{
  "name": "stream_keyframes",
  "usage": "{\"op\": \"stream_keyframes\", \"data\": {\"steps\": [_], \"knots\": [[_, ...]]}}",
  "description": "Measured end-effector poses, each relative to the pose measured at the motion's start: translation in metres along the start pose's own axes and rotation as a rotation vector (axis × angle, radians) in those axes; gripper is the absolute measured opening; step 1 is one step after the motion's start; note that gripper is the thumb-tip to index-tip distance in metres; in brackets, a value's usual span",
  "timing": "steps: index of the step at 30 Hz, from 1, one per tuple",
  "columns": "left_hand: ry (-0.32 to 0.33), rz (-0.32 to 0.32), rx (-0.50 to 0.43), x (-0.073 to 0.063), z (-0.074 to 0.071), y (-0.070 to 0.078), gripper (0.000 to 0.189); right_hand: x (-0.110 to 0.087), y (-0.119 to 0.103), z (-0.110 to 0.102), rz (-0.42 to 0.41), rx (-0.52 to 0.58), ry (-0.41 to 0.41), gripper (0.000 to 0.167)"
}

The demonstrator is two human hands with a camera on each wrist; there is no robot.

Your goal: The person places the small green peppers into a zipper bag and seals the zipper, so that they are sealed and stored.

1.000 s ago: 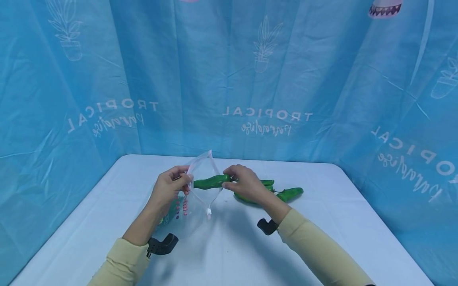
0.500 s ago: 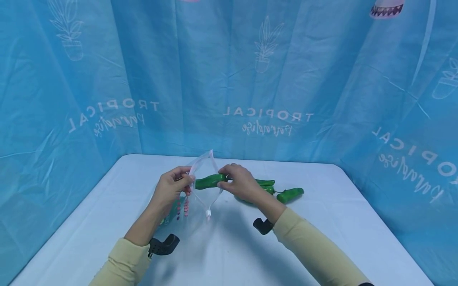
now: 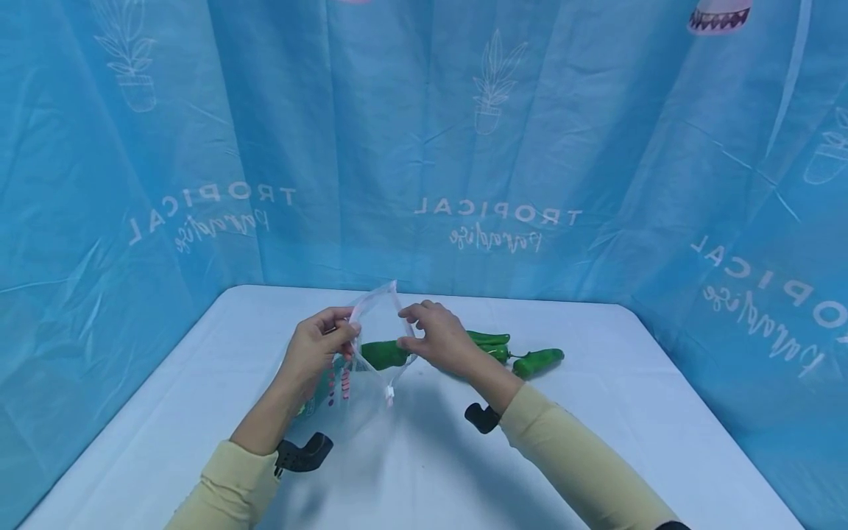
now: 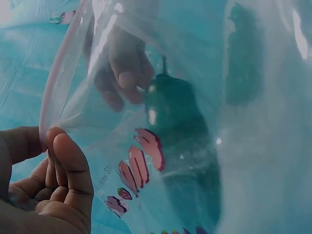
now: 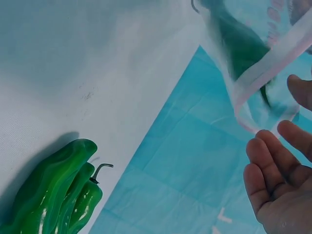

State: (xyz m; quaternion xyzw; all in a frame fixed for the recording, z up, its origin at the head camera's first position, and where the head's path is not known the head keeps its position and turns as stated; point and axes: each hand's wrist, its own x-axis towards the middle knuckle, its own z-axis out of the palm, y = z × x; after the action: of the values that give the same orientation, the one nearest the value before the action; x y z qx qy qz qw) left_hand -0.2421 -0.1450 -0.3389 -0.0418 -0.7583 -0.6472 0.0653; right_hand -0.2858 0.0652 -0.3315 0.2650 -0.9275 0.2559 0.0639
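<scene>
My left hand [image 3: 318,342] pinches the rim of a clear slider zip bag [image 4: 63,83] between thumb and fingers, and the bag's mouth gapes toward the right. Inside the bag is a green pepper [image 3: 384,355], its stem pointing to the mouth in the right wrist view. My right hand [image 5: 285,180] is at the mouth with its fingers spread and nothing between them. Through the film, the left wrist view shows the pepper's stem end close to the right fingertips. A second dark green shape [image 4: 243,58] shows blurred there; whether it lies inside the bag I cannot tell.
Several green peppers [image 5: 58,195] lie on the white table [image 3: 563,442] beyond and right of my right hand, partly hidden by it. One pepper [image 3: 538,362] lies furthest right. A blue printed curtain [image 3: 424,147] hangs around the table's back and sides.
The pepper in my right hand went left into the bag, and the fingers let go of it. It now sits lower in the bag. My left hand has hardly moved.
</scene>
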Motion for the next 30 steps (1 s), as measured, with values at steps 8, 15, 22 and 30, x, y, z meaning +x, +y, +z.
{"op": "stream_keyframes", "data": {"steps": [8,15,22,30], "knots": [[0.001,0.013,-0.011,0.0,-0.002,0.002,0.035,-0.007,0.005,-0.004,0.024,0.057,0.032,0.046],[0.004,0.007,-0.009,-0.001,-0.004,0.005,0.037,-0.017,0.016,-0.009,0.023,0.074,0.078,0.04],[0.015,0.008,0.002,-0.001,-0.007,0.007,0.039,-0.028,0.031,-0.014,0.083,0.1,0.11,0.038],[0.02,0.026,-0.005,-0.001,-0.009,0.006,0.039,-0.039,0.057,-0.018,0.174,0.141,0.088,0.037]]}}
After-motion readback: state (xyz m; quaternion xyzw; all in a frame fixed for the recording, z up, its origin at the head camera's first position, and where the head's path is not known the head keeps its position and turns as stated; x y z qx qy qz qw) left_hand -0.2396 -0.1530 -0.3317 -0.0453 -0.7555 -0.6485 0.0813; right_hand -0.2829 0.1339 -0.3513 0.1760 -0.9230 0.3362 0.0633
